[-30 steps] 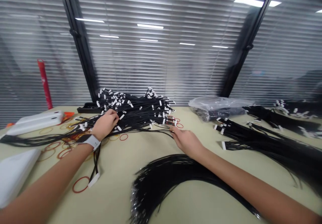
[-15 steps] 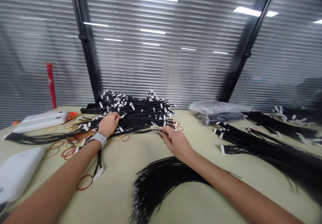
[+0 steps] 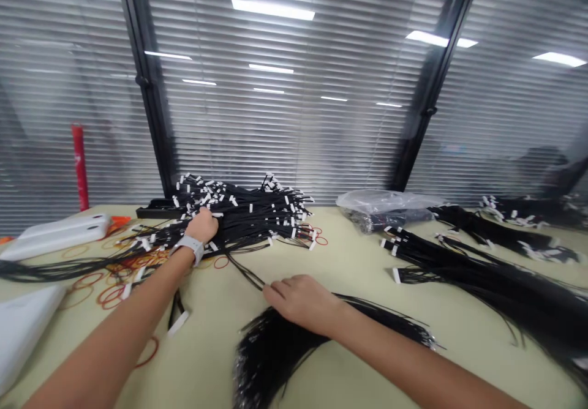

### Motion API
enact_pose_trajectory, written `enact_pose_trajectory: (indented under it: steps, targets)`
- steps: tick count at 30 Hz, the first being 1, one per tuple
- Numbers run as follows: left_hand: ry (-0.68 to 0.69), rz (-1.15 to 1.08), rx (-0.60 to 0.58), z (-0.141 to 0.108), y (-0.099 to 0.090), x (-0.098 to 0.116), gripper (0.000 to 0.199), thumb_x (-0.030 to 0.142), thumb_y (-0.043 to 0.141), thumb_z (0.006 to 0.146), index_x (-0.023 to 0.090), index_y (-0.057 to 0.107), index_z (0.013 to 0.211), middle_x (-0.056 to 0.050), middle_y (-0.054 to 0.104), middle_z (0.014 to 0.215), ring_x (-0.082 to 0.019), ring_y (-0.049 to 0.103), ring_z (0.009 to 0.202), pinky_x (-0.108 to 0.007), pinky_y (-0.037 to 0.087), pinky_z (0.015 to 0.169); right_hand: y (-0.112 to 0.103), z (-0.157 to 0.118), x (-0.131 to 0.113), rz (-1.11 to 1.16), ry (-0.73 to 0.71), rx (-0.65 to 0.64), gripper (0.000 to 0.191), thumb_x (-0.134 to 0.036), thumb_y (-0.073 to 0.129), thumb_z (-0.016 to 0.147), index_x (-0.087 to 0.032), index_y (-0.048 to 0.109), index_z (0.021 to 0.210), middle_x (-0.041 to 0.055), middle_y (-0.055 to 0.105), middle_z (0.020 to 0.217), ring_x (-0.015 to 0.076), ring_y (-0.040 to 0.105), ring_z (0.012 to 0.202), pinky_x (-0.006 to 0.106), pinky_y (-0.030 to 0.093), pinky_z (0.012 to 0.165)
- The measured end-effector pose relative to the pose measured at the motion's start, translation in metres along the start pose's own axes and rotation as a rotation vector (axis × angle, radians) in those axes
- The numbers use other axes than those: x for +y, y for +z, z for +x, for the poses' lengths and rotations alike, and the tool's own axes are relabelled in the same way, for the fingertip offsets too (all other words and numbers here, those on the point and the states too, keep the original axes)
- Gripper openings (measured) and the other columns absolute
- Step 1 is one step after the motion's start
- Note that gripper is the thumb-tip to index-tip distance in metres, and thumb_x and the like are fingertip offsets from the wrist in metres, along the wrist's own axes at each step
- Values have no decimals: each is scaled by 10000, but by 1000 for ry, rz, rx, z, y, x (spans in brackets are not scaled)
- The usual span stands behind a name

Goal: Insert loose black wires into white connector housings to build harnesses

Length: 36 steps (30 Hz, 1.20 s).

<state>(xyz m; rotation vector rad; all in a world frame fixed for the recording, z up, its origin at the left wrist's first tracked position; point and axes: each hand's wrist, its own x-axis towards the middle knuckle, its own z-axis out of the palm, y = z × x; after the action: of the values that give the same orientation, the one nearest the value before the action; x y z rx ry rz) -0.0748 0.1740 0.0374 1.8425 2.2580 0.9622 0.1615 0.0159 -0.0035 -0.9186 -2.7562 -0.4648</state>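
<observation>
My left hand [image 3: 203, 225], with a pale watch strap on its wrist, is closed at the front of a pile of black cables [image 3: 257, 207] with white connectors. A white end pokes out beside its fingers. A few thin black cables [image 3: 245, 271] slant from near that hand down to my right hand [image 3: 298, 302], whose fingers are pinched round them. Under the right hand and forearm lies a curved bundle of black wires [image 3: 271, 348] with shiny ends. The left fingertips are partly hidden.
Red and yellow rubber bands [image 3: 110, 296] lie scattered on the left. White cases [image 3: 59, 234] and a red tube [image 3: 79, 170] are there too. On the right are a clear plastic bag [image 3: 386, 207] and more black cable bundles [image 3: 473, 274]. Blinds stand behind the table.
My right hand has come down toward me from the pile's front edge, and cables now stretch from it toward the left hand. My left hand stays at the pile. The view has shifted slightly.
</observation>
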Motion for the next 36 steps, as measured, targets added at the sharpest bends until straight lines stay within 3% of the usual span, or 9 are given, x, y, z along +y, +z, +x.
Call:
enact_pose_trajectory:
  steps: [7,11,16,18,21,24,25,27,36]
  targets:
    - [-45,-417,-103,-8,-40,4,298,270,492,863,141,495,1131,-83,564,1077,-186,588,878,-372,506,732,6,-18,51,138,476,86,189,-133,360,890,-154,502,1013,70,612,917,149,590,791,274,440,676]
    - [-46,-571,-362,-48,-51,5,241,220,569,809,125,547,1030,-38,627,856,-135,607,689,-289,510,617,8,-53,102,249,670,129,181,-232,428,892,-124,537,989,41,597,932,136,579,826,324,466,743]
    - [-103,-655,-667,-115,-31,11,257,234,709,619,165,557,815,-12,649,645,-147,625,612,-258,491,603,3,-94,135,349,697,41,126,-182,553,802,-119,591,904,43,616,896,147,584,815,339,464,753]
    - [-121,-682,-732,-132,-25,13,270,267,698,618,180,526,808,-7,650,671,-149,631,646,-267,487,637,-7,-94,122,352,675,48,227,-89,571,728,-113,603,951,95,612,952,195,564,898,376,430,814]
    - [-115,-714,-768,-144,-24,12,267,307,666,650,200,488,819,11,634,750,-126,624,699,-259,469,696,-25,-73,74,383,557,102,312,-79,495,756,-139,572,1052,108,577,1056,201,517,1006,369,378,887]
    - [-88,-712,-777,-147,-29,12,257,311,655,665,205,480,820,26,609,751,-120,612,711,-252,450,696,-35,-44,17,503,271,12,178,-213,541,795,-243,602,960,-20,618,905,99,573,810,214,442,739]
    - [-78,-706,-779,-148,-30,13,253,308,655,666,204,481,817,26,605,749,-124,609,711,-255,446,689,-35,-37,2,493,103,-37,131,-207,521,820,-221,609,916,-12,615,884,98,568,797,214,437,732]
    - [-50,-698,-780,-152,-31,14,258,298,653,669,202,491,845,21,601,762,-132,604,720,-262,439,686,-31,-29,-18,425,-9,-44,79,-201,522,829,-190,600,824,0,602,817,113,551,786,246,422,755]
    - [99,-685,-793,-173,-18,10,195,337,576,760,188,555,883,-22,618,878,-157,592,784,-284,426,733,0,-44,-12,249,154,45,169,0,426,765,-151,494,796,50,541,846,158,460,750,301,386,687]
